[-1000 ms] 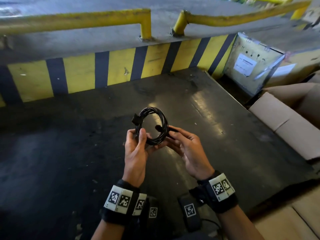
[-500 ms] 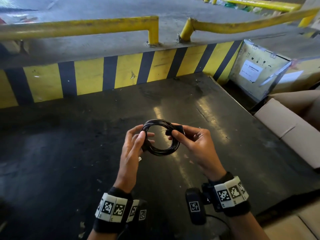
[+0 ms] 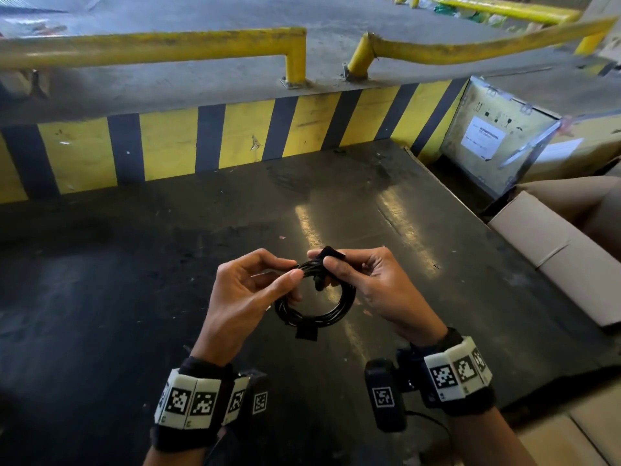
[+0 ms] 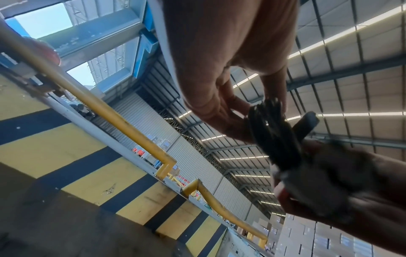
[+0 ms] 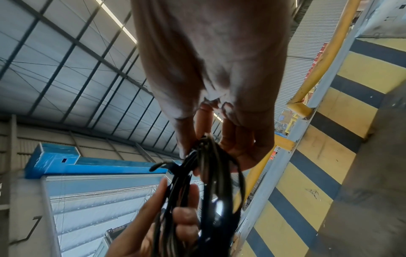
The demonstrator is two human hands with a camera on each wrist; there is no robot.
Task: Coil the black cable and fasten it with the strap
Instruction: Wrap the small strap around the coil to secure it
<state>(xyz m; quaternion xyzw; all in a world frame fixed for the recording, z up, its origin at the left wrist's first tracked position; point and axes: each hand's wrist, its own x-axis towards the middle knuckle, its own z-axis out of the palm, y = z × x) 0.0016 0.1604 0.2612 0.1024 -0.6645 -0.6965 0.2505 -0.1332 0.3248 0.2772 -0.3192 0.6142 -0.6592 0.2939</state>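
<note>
A black cable [image 3: 316, 314] wound into a small round coil hangs between both hands above the dark platform [image 3: 134, 297]. My left hand [image 3: 292, 269] pinches the top left of the coil with thumb and forefinger. My right hand [image 3: 322, 258] pinches a black strap [image 3: 332, 254] that sticks up at the coil's top. A short black tab [image 3: 306, 332] hangs from the coil's lower edge. The left wrist view has the cable bundle [image 4: 274, 132] and strap end [image 4: 307, 123] between the fingers. In the right wrist view the cable [image 5: 204, 173] runs down to the left hand.
A yellow and black striped wall [image 3: 235, 139] with yellow rails [image 3: 151, 45] bounds the platform at the back. Cardboard boxes [image 3: 554, 257] and a metal-edged crate [image 3: 487, 139] stand along the right edge.
The coil stood upright above the fingers and now hangs below them. The right hand has moved to the coil's top and taken the strap. Both hands shifted slightly right.
</note>
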